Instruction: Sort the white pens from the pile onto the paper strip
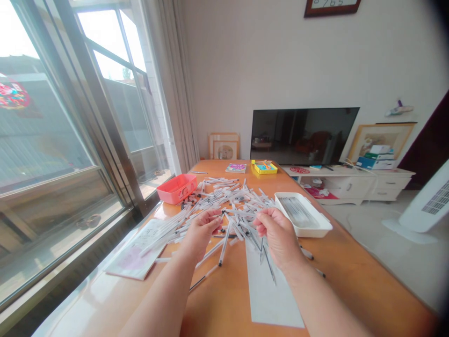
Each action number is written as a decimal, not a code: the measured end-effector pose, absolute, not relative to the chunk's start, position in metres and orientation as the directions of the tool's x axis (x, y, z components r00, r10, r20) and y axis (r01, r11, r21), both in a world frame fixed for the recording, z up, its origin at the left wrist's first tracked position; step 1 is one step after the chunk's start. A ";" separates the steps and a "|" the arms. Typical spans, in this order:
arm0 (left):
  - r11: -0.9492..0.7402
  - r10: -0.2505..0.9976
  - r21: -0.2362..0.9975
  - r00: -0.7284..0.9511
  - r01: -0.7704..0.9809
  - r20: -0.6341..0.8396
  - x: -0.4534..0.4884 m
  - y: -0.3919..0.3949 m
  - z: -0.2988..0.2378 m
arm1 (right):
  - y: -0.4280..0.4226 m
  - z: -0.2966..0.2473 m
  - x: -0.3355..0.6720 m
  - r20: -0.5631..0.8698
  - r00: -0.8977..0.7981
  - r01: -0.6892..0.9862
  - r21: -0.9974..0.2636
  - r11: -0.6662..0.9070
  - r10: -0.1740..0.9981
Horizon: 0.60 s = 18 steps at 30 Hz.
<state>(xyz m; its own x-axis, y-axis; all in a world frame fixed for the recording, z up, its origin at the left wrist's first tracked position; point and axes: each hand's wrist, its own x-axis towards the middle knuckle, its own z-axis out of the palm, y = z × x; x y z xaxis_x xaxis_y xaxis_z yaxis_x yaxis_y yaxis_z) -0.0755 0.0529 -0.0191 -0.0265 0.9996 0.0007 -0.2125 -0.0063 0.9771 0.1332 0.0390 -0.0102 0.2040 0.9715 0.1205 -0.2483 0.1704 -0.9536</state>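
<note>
My left hand (206, 228) is closed in a pinch over the pile, with a small black pen part (223, 213) at its fingertips. Opposite it, my right hand (277, 231) pinches the end of a translucent pen barrel (242, 213), which stretches toward the left fingertips. Whether the two parts are joined I cannot tell. Below and around both hands spreads a heap of clear pen barrels (217, 201), some with black ends. Thin dark refills (269, 264) show under my right hand, over a white sheet of paper (275, 299).
A red plastic basket (177, 189) stands left of the heap. On the right, a white tray (314, 229) holds several pens or refills. A booklet (131, 262) lies at the left, partly under barrels. A yellow box (265, 169) and a colourful pack (235, 168) sit at the table's far end.
</note>
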 end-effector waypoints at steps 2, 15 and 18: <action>-0.040 0.999 0.989 -0.026 -0.145 0.037 -0.077 0.054 -0.020 | 0.039 -0.009 0.134 0.124 0.215 -0.247 -0.953 0.177 0.969; -0.040 0.997 0.976 0.060 -0.212 0.054 -0.083 0.053 -0.013 | 0.037 -0.004 0.133 0.097 0.139 -0.220 -0.967 0.126 0.986; -0.047 0.994 0.980 0.089 -0.195 0.066 -0.082 0.050 -0.011 | 0.035 -0.002 0.133 0.093 0.122 -0.210 -0.971 0.117 0.988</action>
